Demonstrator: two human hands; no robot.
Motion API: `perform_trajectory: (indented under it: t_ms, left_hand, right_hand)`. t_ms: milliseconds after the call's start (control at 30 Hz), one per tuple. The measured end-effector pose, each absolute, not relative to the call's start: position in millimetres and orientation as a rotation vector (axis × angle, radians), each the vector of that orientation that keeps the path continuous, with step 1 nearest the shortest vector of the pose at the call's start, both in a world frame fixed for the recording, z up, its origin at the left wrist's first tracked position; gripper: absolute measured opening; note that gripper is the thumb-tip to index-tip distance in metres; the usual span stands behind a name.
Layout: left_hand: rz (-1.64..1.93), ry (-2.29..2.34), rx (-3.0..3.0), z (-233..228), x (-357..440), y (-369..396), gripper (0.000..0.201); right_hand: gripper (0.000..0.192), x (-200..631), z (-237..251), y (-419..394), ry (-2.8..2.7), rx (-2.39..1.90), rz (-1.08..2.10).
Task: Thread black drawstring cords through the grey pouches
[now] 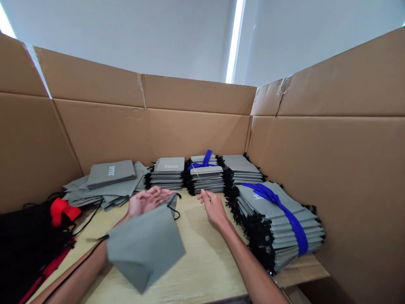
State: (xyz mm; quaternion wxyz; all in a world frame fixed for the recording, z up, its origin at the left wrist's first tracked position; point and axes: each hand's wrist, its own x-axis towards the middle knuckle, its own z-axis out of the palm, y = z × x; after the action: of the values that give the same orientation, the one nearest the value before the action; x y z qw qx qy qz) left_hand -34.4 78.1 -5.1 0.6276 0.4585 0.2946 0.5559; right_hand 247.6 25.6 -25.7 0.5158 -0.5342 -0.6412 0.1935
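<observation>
A grey drawstring pouch (147,247) with black cords is slightly blurred in front of my left wrist and forearm, its upper corner by the fingers. My left hand (148,200) is palm up, fingers stretched out; whether the pouch rests on it or is loose I cannot tell. To the right, my right hand (213,207) pinches a thin pale stick (196,173) between thumb and finger, pointing up and away. Beyond the hands stand neat stacks of grey pouches (167,173), one bundle (204,169) tied with blue ribbon.
Loose grey pouches (110,175) lie in a pile at the back left. A larger bundle tied with blue ribbon (281,219) sits at the right edge. Black items with a red ribbon (63,211) are at the left. Cardboard walls (196,131) surround the wooden tabletop (202,261).
</observation>
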Motion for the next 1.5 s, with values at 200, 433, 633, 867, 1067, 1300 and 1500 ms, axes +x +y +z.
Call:
perform_trajectory:
  t_ms: [200, 433, 633, 867, 1067, 1300, 1500]
  left_hand:
    - [1.146, 1.042, 1.491, 3.0, -102.1, 87.3, 0.024]
    - [0.625, 1.270, 1.978, 10.9, -78.4, 33.9, 0.053]
    - [0.594, 1.189, 2.581, -37.3, -64.0, -34.3, 0.036]
    - [0.580, 1.074, 2.694, -52.8, -87.9, -18.0, 0.040]
    - [0.638, 1.136, 2.578, -43.5, -112.3, 24.5, 0.033]
    - [0.769, 1.208, 2.573, -11.7, -50.8, 26.2, 0.036]
    - [0.770, 1.153, 2.472, -23.1, 59.4, 53.1, 0.033]
  right_hand:
    - [0.052, 251.2, -18.5, 24.1, -1.546, -1.347, 0.441]
    - [0.025, 238.2, -30.4, 16.9, -1.890, -1.185, 0.622]
    - [0.042, 211.5, -34.8, 11.0, -2.178, -1.244, 0.636]
    - [0.033, 219.4, -18.6, 8.8, -2.205, -1.565, 0.324]
    - [0.028, 247.8, -5.0, 8.7, -2.029, -1.818, 0.127]
    - [0.031, 258.7, 1.1, 13.9, -1.762, -1.827, 0.077]
    - [0.029, 265.8, -1.9, 17.8, -1.606, -1.821, 0.043]
